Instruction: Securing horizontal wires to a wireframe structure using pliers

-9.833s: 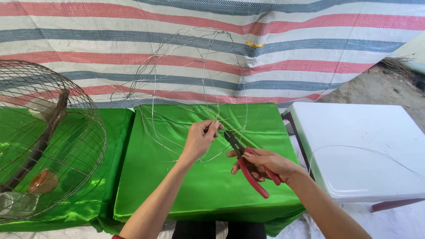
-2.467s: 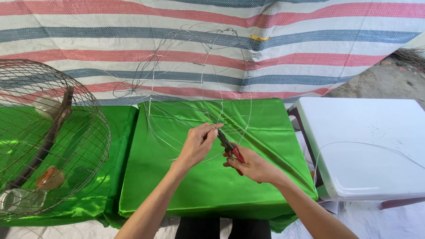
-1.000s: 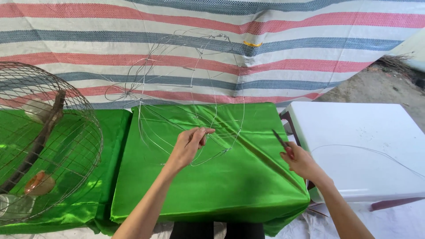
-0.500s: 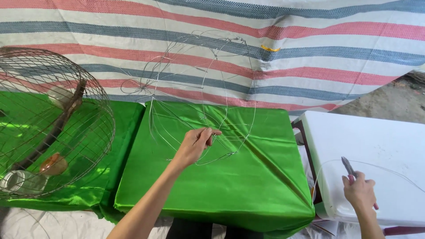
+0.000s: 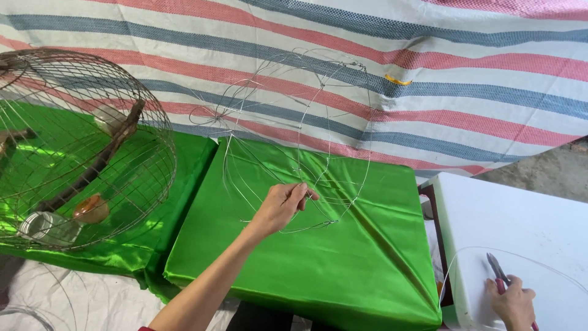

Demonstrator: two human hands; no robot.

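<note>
My left hand point(image 5: 283, 206) pinches a thin wire of a half-built wire frame point(image 5: 306, 135) that stands on the middle table, which is draped in green satin cloth point(image 5: 343, 270). The frame's loops rise in front of the striped tarp. My right hand point(image 5: 513, 301) is far off to the right, low on the white plastic table point(image 5: 520, 227), and grips red-handled pliers point(image 5: 497, 273) with the jaws pointing up and away. A loose loop of thin wire point(image 5: 539, 260) lies on the white table around that hand.
A round wire birdcage point(image 5: 79, 147) with a wooden perch and small cups stands on the left green table. A red, white and blue striped tarp point(image 5: 429, 67) hangs behind. White sheeting and more wire loops point(image 5: 49, 300) lie on the ground at lower left.
My right hand carried the pliers away from the wire frame, rightwards and down onto the white table. My left hand kept its hold on the frame. The view shifted left.
</note>
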